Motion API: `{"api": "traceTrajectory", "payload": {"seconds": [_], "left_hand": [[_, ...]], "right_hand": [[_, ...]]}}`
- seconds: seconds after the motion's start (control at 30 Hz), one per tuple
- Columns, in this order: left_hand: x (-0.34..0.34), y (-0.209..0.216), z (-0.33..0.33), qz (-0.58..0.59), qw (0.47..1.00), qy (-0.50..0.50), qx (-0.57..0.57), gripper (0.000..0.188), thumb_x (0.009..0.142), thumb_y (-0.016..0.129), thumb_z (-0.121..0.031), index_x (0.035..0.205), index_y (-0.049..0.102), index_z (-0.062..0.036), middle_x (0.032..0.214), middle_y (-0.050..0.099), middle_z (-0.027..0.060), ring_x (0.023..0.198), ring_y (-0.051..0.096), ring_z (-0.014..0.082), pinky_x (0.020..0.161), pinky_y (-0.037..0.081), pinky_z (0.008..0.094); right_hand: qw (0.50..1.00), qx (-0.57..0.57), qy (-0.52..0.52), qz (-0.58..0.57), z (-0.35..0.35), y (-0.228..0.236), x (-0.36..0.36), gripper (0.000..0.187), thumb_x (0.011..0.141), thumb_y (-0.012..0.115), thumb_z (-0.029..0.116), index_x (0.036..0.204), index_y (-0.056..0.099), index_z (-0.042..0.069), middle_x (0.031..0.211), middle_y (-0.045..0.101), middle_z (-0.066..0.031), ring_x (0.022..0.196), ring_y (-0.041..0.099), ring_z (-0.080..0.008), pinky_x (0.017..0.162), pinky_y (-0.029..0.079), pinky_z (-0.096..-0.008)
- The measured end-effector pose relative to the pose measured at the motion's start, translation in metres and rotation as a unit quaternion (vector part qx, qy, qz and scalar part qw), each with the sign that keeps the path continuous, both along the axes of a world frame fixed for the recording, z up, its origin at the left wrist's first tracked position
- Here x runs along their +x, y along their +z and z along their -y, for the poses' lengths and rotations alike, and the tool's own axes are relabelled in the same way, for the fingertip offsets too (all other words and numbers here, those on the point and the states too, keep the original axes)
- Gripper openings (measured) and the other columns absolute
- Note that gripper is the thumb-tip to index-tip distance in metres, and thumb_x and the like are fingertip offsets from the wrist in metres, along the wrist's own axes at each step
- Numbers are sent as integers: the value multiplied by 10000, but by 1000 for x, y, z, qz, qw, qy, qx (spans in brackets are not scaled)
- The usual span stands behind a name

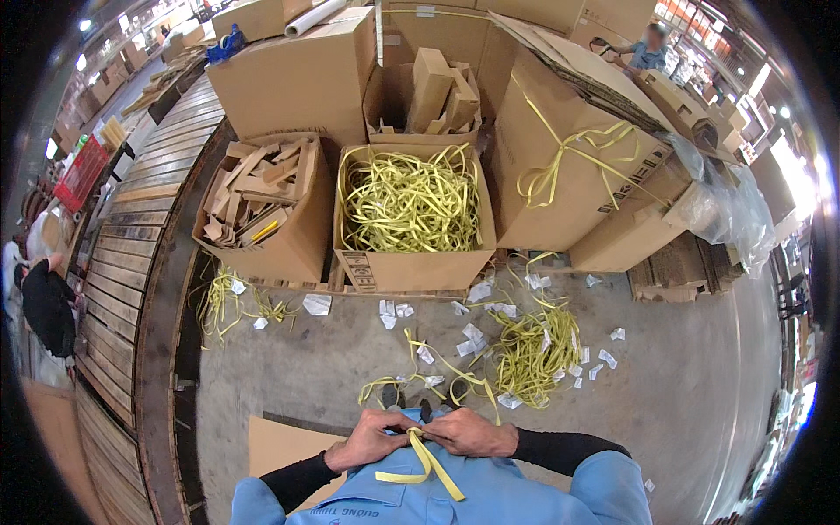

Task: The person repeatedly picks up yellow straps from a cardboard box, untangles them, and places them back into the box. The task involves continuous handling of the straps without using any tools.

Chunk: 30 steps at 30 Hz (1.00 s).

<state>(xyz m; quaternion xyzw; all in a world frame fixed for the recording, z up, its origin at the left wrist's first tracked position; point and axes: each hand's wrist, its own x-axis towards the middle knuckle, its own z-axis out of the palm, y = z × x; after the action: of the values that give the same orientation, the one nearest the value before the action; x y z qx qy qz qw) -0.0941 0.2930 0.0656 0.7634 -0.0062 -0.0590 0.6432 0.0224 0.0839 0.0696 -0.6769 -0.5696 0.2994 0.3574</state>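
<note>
Close to my body, my left hand (371, 437) and my right hand (472, 432) meet with fingertips pinched around a yellow strap (427, 458). Two loose ends of it hang from the pinch over my blue shirt. Exactly how the strap is looped between the fingers is too small to tell. Past my hands, a cardboard box (411, 269) stands filled with tangled yellow straps (411, 201). A heap of the same straps (535, 354) lies on the floor to the right, beyond my right hand.
A box of cardboard scraps (302, 249) stands at left, beside a slatted roller conveyor (122, 262). Large cartons (293, 79) rise behind. Another tall box (547, 149) has straps hanging on it. White paper bits (472, 337) litter the floor. Other people work at far left and far right.
</note>
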Motion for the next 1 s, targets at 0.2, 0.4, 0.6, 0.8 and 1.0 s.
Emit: {"api": "traceTrajectory", "payload": {"seconds": [0.2,0.4,0.6,0.8,1.0], "left_hand": [[8,10,-1,55,997,-19,44,209,773,775,9,979,738,2,935,748,136,831,737,229,738,591,321],[10,8,4,20,998,-49,37,237,763,769,21,996,736,-10,926,745,133,826,731,229,737,581,326],[10,3,13,2,997,-60,55,225,775,749,19,996,731,-16,897,739,127,802,722,205,707,561,306],[12,5,19,21,998,-30,47,224,781,746,16,1000,729,-26,914,736,123,808,717,215,720,559,321],[10,6,26,10,998,-46,38,251,778,733,36,1021,721,-26,934,732,139,832,718,260,735,567,343]], "right_hand": [[999,1,-11,-35,7,5,11,189,956,576,205,968,632,25,797,627,-193,756,642,-376,647,510,-468],[1000,-9,20,-8,19,1,15,199,949,580,200,998,640,17,830,646,-181,761,650,-367,671,524,-463],[999,-31,42,3,20,-2,13,206,874,606,144,1025,639,8,833,649,-186,778,650,-376,674,521,-470],[998,-48,15,-41,22,7,19,228,874,610,164,1042,638,12,833,641,-182,820,650,-379,688,516,-473],[998,-33,54,5,39,1,20,239,974,572,230,1056,640,16,825,617,-167,767,640,-357,656,519,-440]]}}
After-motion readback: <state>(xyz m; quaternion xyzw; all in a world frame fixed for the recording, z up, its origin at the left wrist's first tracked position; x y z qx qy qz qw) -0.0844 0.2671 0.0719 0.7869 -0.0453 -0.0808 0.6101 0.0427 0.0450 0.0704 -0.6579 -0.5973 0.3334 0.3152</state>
